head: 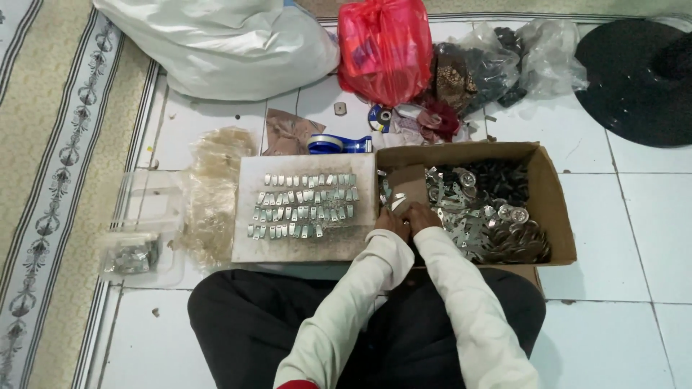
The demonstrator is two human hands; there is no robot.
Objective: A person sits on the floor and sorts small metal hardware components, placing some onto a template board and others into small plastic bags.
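Observation:
My left hand (390,222) and my right hand (420,215) meet at the near left corner of an open cardboard box (559,194). Between the fingers of both hands sits a small silvery metal piece (398,203); which hand grips it is hard to tell. The box holds a heap of shiny metal parts (490,223) with dark parts (504,179) at the back. Left of the box lies a pale board (249,216) with several rows of small metal clips (303,205) laid out on it. Both sleeves are cream.
A blue tape dispenser (339,144) lies behind the board. A red plastic bag (386,47), a white sack (216,43) and clear bags (526,50) stand at the back. Clear packets (133,252) and crumpled plastic (213,194) lie left. A black round thing (638,79) is far right.

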